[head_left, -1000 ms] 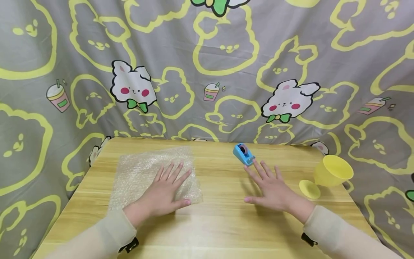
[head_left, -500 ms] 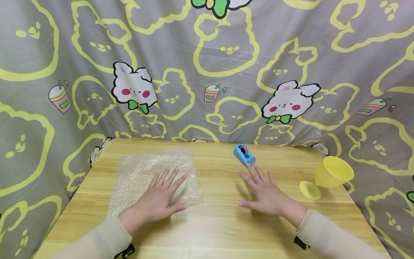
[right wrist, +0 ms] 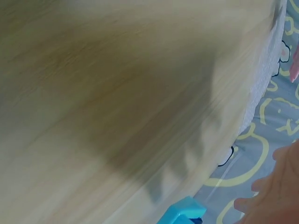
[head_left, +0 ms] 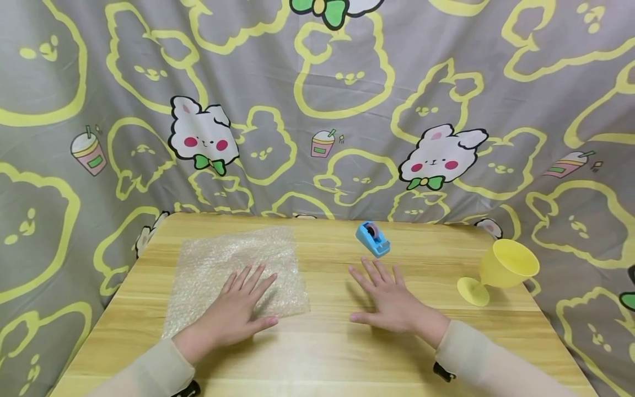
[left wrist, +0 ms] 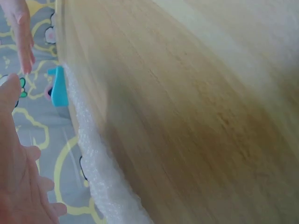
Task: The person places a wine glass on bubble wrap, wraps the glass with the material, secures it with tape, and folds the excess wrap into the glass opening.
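1. Through my head view, the left hand point(head_left: 235, 314) and right hand point(head_left: 394, 306) both have fingers spread and hold nothing; the wrist views put them above the surface point(head_left: 322, 353).
2. The bubble wrap point(head_left: 218, 267) lies flat, partly beneath my left hand. It looks light, so I judge a low, sideways sweep could drag or crease it.
3. The blue tape dispenser point(head_left: 375, 242) sits just beyond my right fingertips. Reaching forward too fast might shove it toward the back edge.
4. The yellow goblet point(head_left: 506, 267) worries me most: it stands on its foot near the right edge, its wide bowl on a thin stem. I expect it to tip easily if my right sleeve point(head_left: 496, 353) swings outward.
5. My wrist views don't show the goblet, so grasping by those alone risks a clumsy knock.
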`<state>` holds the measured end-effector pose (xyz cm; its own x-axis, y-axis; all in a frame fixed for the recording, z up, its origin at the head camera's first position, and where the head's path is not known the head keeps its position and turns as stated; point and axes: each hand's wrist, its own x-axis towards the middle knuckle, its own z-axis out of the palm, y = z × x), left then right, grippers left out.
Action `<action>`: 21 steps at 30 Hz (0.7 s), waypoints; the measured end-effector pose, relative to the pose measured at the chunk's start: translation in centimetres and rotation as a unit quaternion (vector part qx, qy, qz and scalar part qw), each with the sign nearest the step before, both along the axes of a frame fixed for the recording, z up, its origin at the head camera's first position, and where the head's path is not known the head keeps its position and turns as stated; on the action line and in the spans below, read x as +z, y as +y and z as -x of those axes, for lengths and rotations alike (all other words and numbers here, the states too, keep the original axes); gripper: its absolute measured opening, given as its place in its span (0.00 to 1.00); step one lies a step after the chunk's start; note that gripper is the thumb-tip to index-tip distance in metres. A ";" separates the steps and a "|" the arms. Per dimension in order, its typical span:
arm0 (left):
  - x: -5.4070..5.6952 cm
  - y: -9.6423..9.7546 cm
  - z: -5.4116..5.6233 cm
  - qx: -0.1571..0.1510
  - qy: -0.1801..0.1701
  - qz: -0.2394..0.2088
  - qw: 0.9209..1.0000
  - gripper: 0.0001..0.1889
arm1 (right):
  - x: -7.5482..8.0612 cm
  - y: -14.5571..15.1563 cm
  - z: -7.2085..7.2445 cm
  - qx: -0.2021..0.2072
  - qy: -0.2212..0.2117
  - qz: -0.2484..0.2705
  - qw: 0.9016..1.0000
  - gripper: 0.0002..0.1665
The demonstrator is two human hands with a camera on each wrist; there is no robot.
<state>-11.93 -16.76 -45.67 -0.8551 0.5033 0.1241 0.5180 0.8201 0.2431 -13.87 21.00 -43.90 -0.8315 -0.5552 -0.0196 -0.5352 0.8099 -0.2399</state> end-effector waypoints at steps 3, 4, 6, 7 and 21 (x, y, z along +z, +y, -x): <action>-0.1 -0.3 0.0 0.004 -0.001 0.003 1.000 0.45 | -0.2 -0.4 0.0 0.005 -0.004 -0.003 1.000 0.57; -0.2 -0.4 0.0 0.006 -0.001 0.005 1.000 0.45 | -0.3 -0.5 0.1 0.006 -0.006 -0.003 1.000 0.57; -0.2 -0.6 -0.1 0.011 -0.002 0.006 1.000 0.45 | -0.4 -0.8 0.1 0.009 -0.009 -0.006 1.000 0.57; -0.3 -0.6 -0.1 0.014 -0.003 0.007 1.000 0.45 | -0.4 -0.9 0.1 0.012 -0.008 -0.007 1.000 0.57; -0.5 -2.1 -0.6 0.046 -0.009 -0.004 0.999 0.43 | -0.3 -2.7 0.2 0.035 -0.027 -0.027 0.999 0.57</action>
